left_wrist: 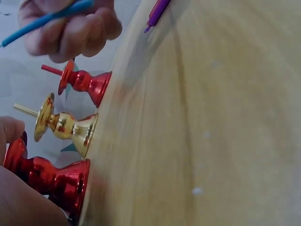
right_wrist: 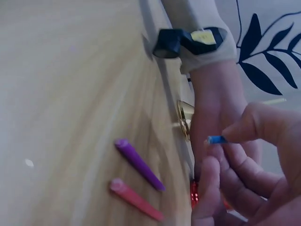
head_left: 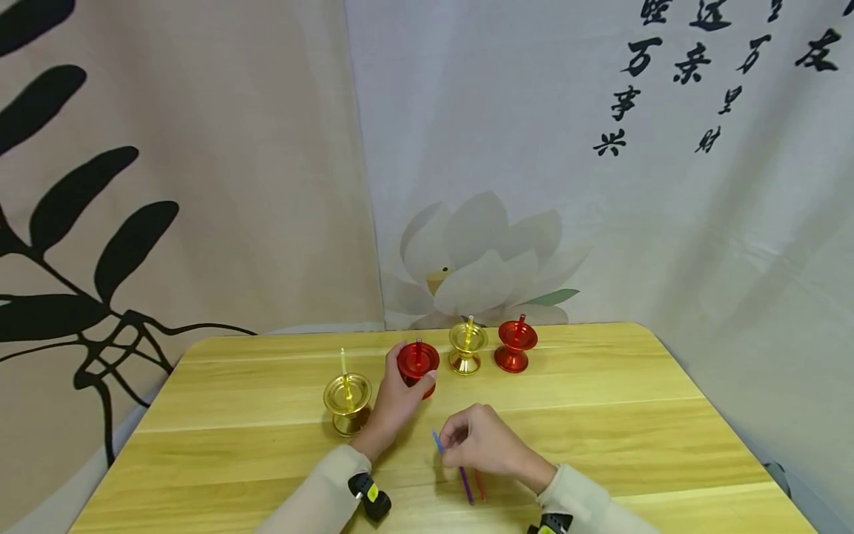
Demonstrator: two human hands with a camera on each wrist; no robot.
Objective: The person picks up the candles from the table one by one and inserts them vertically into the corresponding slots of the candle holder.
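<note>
A thin blue plastic stick [head_left: 437,440] is being pinched in the right hand [head_left: 482,443], just near and right of the shiny red metal holder [head_left: 418,363], which is being gripped by the left hand [head_left: 394,404] on the tabletop [head_left: 600,415].

Black brush-written Chinese characters [head_left: 714,70] stand on the pale cloth backdrop [head_left: 534,148] in the upper right of the head view, set in slanting columns. Among them 万 [head_left: 639,56], 亲 [head_left: 691,62], 事 [head_left: 625,101] and 兴 [head_left: 610,142] can be read; another 万 [head_left: 754,52] sits further right. The top row is cut by the frame edge, and the smaller characters toward the right are too loosely drawn to read surely. The wrist views show no writing.
</note>
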